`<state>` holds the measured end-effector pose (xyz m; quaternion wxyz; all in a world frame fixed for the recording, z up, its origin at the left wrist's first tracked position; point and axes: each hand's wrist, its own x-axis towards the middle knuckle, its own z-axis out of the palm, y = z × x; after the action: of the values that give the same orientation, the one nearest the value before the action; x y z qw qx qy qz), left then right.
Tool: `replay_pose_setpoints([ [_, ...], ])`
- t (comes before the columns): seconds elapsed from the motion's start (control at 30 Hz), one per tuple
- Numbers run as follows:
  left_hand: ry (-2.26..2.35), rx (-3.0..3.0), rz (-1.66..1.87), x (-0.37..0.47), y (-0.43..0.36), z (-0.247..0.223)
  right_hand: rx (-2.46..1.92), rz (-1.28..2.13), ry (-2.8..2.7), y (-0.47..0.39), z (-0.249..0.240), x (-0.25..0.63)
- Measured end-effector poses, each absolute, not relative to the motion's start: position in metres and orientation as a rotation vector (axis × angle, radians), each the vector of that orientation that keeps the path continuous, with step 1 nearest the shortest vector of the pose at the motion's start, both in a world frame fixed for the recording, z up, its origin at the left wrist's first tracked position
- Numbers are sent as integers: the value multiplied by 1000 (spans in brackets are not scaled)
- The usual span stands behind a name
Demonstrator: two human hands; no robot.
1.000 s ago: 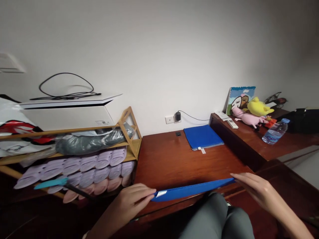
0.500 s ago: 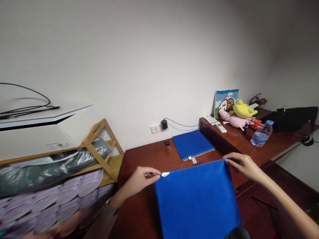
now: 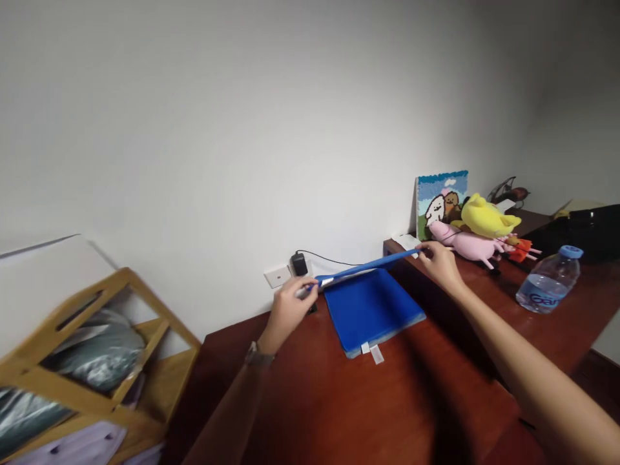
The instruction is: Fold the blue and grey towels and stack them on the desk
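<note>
A flat blue fabric panel [image 3: 372, 265] is held up nearly edge-on by two of its corners. My left hand [image 3: 289, 309] pinches its left corner beside a small white tag. The right corner is between the thumb and fingers of my right hand [image 3: 440, 263]. Just below and nearer to me, a second blue fabric piece [image 3: 371, 310] lies flat on the reddish-brown desk [image 3: 339, 400]. Two white tags [image 3: 376, 353] stick out from its front edge. Its far edge is partly hidden behind the held panel.
Plush toys [image 3: 477, 242], a dog picture [image 3: 443, 203] and a water bottle [image 3: 549, 281] stand on the raised right surface. A black charger [image 3: 299, 263] is plugged into the wall. On the left is a wooden rack [image 3: 181, 329] holding plastic-wrapped bundles.
Both hands have raised the blue panel and carried it away from me, over the flat piece. The panel has turned from face-on to nearly edge-on. My view has shifted right and closer.
</note>
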<state>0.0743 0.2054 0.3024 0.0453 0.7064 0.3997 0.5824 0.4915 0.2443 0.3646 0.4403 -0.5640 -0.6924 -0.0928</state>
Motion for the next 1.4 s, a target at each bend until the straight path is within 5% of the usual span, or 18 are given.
replay_pose_setpoints([
  [0.23, 1360, 2479, 1404, 151, 207, 122, -1668, -39, -1590, 254, 169, 532],
  [0.37, 1414, 2454, 1368, 170, 194, 63, -1768, 36, -1554, 245, 104, 544],
  [0.63, 1358, 2492, 1595, 170, 184, 67, -1804, -47, -1597, 233, 97, 556],
  [0.9, 1382, 2431, 1165, 175, 181, 74, -2002, -58, -1735, 227, 99, 558],
  [1.03, 1308, 2463, 1100, 174, 184, 69, -1827, -257, -1959, 223, 103, 520],
  [1.4, 1130, 2530, 989, 174, 193, 63, -1974, -72, -2250, 216, 86, 478],
])
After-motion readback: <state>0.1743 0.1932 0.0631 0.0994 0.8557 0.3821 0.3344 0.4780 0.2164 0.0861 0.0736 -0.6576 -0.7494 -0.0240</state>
